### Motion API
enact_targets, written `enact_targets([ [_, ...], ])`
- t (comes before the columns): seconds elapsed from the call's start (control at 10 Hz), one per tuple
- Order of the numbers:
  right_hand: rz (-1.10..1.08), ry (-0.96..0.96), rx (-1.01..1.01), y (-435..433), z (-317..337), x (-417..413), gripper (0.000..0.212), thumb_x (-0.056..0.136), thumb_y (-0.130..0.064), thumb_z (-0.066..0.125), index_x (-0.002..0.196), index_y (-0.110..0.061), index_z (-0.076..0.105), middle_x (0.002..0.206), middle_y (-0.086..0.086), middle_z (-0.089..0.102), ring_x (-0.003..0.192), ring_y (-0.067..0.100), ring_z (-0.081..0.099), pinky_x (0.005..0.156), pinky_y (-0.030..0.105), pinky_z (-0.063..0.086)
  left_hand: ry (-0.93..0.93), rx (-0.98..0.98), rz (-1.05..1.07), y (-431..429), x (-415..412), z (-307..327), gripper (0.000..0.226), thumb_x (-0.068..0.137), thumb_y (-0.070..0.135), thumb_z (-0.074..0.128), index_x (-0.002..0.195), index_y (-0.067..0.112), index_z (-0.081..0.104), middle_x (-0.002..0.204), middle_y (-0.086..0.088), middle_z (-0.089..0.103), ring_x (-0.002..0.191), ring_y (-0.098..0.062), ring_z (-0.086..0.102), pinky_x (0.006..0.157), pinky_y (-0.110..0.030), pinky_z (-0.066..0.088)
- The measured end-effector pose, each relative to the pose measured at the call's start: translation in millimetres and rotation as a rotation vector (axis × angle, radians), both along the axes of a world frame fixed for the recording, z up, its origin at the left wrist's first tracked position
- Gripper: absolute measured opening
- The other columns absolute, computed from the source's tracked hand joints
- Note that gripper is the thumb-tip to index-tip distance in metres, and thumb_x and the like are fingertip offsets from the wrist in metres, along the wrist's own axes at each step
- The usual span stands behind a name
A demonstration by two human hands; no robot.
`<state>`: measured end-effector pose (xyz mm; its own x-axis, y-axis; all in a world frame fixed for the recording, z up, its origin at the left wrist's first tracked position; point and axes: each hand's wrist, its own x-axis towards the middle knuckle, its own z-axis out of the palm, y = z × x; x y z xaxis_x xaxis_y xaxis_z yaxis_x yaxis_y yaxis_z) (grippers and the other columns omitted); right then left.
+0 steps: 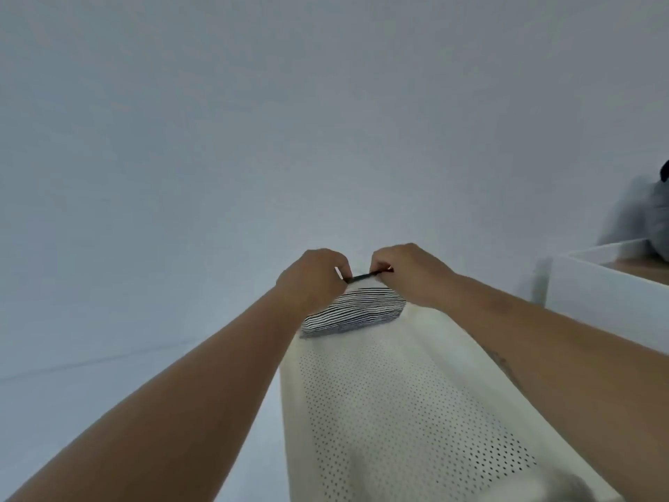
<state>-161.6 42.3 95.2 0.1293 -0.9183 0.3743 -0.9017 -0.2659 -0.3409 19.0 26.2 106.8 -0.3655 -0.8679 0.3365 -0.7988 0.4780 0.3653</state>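
Observation:
I hold up a cream mesh garment dotted with small holes; it hangs from my hands toward the bottom of the view. A black-and-white striped band sits at its top, like a collar. My left hand and my right hand are close together above the band, fingers curled. Both pinch a thin dark strip stretched between them. Whether the strip is part of the garment or a hanger is unclear.
A plain pale wall fills most of the view. At the right stands a white box or shelf with a wooden inner surface, and a grey cloth heap lies on it.

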Motion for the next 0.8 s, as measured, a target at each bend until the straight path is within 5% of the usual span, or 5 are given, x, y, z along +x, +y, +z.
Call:
enact_targets([
  [0.3, 0.137, 0.171, 0.349, 52.6, -104.2, -30.9, 0.018, 0.09, -0.015, 0.056, 0.1, -0.021, 0.07, 0.098, -0.003, 0.07, 0.088, 0.013, 0.062, 0.08, 0.032, 0.05, -0.135, 0.191, -0.149, 43.7, -5.7, -116.7, 0.011, 0.084, 0.02, 0.063, 0.091, 0.024, 0.07, 0.102, 0.006, 0.069, 0.089, -0.011, 0.062, 0.075, -0.026, 0.049],
  [0.5, 0.191, 0.225, 0.376, 67.8, -131.2, -38.9, 0.026, 0.09, -0.021, 0.056, 0.111, -0.026, 0.07, 0.11, -0.005, 0.068, 0.101, 0.012, 0.061, 0.088, 0.03, 0.047, -0.216, 0.265, -0.157, 65.0, -10.0, -137.7, 0.014, 0.084, 0.032, 0.061, 0.094, 0.031, 0.072, 0.1, 0.01, 0.068, 0.092, -0.01, 0.061, 0.081, -0.032, 0.053],
  [0.7, 0.193, 0.151, 0.396, 68.9, -144.9, -40.9, 0.019, 0.086, -0.025, 0.06, 0.1, -0.019, 0.072, 0.108, 0.001, 0.065, 0.102, 0.015, 0.059, 0.093, 0.037, 0.047, -0.229, 0.266, -0.142, 76.6, -8.5, -142.7, 0.022, 0.088, 0.024, 0.06, 0.107, 0.026, 0.071, 0.111, 0.003, 0.065, 0.102, -0.014, 0.058, 0.092, -0.034, 0.049],
  [0.8, 0.1, -0.01, 0.405, 65.2, -133.5, -44.3, 0.029, 0.081, -0.03, 0.072, 0.109, -0.026, 0.072, 0.118, -0.006, 0.065, 0.109, 0.012, 0.059, 0.095, 0.026, 0.044, -0.2, 0.331, -0.146, 77.2, -13.1, -133.9, 0.024, 0.087, 0.032, 0.062, 0.107, 0.023, 0.07, 0.114, 0.003, 0.064, 0.101, -0.015, 0.06, 0.091, -0.034, 0.05],
])
